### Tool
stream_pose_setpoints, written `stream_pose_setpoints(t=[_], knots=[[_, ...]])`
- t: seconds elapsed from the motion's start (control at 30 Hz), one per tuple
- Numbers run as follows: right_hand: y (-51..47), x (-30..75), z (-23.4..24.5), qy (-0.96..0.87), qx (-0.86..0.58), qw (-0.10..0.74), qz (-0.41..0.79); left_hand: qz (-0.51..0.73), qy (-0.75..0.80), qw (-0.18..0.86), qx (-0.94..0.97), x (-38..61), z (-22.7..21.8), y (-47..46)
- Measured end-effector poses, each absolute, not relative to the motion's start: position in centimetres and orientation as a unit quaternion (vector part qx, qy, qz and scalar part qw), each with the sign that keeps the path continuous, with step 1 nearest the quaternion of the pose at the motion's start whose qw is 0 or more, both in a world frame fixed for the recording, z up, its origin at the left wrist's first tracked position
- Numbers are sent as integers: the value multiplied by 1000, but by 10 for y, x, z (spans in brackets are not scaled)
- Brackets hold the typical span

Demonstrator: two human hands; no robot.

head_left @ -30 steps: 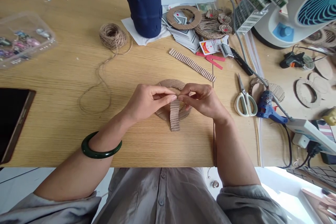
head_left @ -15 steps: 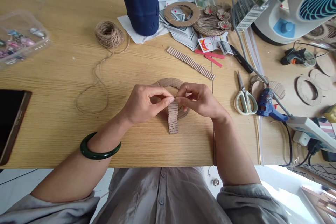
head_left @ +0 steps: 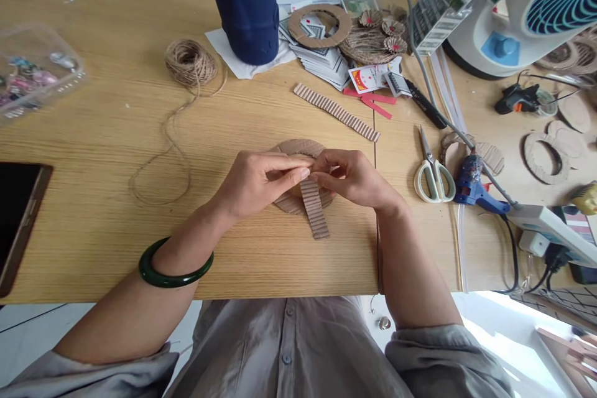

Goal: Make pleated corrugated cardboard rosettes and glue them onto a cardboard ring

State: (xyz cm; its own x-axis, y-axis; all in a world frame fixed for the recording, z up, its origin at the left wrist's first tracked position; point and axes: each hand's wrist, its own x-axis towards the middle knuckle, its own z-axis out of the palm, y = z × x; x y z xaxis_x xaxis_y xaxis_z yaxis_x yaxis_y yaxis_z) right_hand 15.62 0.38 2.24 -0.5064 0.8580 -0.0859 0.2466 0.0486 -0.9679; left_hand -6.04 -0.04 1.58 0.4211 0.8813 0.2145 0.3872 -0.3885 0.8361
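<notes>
A narrow strip of corrugated cardboard (head_left: pixel 316 211) hangs down from my fingertips, its ridges running crosswise. My left hand (head_left: pixel 261 181) pinches its upper end from the left, thumb against fingers. From the right, my right hand (head_left: pixel 352 177) pinches the same end, the two sets of fingertips meeting. Under both hands a cardboard ring (head_left: pixel 291 204) lies flat on the table, partly hidden by them. Just beyond, a second corrugated strip (head_left: pixel 336 112) rests slantwise on the wood.
Twine ball (head_left: pixel 190 62) and blue bottle (head_left: pixel 245 12) stand at the back. To the right lie scissors (head_left: pixel 433 174), a blue glue gun (head_left: pixel 478 186), a power strip (head_left: pixel 550 230) and a fan (head_left: pixel 508 31). A phone (head_left: pixel 21 217) and bead box (head_left: pixel 37 71) are left.
The strip's loose lower end has swung to the right, so it now hangs slanted. Both hands stay in nearly the same place, still pinching its top.
</notes>
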Motion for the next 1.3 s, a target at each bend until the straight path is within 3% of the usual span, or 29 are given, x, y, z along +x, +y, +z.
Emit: stream_pose_setpoints(t=[0.3, 0.5, 0.77, 1.3], knots=[[4, 156, 20, -747, -431, 223, 454, 288, 440, 365, 769, -62, 13, -1], [3, 151, 28, -687, -448, 312, 479, 345, 497, 395, 691, -60, 17, -2], [1, 139, 19, -602, -437, 372, 555, 415, 532, 417, 609, -55, 13, -2], [-1, 132, 18, -579, -438, 399, 560, 424, 546, 340, 638, -48, 17, -11]])
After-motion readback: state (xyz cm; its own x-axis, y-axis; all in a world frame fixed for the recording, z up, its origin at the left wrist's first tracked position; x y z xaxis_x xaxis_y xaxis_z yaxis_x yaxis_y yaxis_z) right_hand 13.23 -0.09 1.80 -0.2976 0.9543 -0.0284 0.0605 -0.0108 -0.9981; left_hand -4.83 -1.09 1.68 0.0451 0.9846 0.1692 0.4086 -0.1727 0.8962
